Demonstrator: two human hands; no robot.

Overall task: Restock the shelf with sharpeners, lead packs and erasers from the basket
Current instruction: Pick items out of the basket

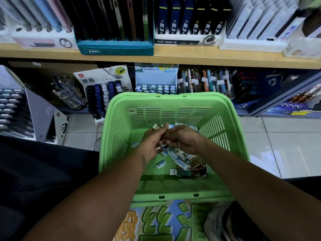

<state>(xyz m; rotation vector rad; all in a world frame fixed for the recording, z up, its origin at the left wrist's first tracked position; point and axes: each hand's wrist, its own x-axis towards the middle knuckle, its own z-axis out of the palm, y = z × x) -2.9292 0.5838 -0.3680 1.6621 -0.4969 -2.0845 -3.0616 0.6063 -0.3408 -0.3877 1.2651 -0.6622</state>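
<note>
Both hands meet over the green basket [111,129] in front of the shelf [173,57].
Left hand [152,143] grips several small packs [162,147]; right hand [182,139] — fingers curled — pinches at the same bundle; loose erasers [180,163] lie on the basket floor.

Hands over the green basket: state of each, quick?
Left hand: grips several small packs.
Right hand: fingers curled at the same packs; grip cannot be told.

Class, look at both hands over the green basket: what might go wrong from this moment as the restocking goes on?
1. The left hand holds several small packs at once; one may slip back into the basket.
2. The loose items lie mixed in the basket, so kinds may be confused.
3. The lead display stands close behind the basket and might be knocked.
</note>
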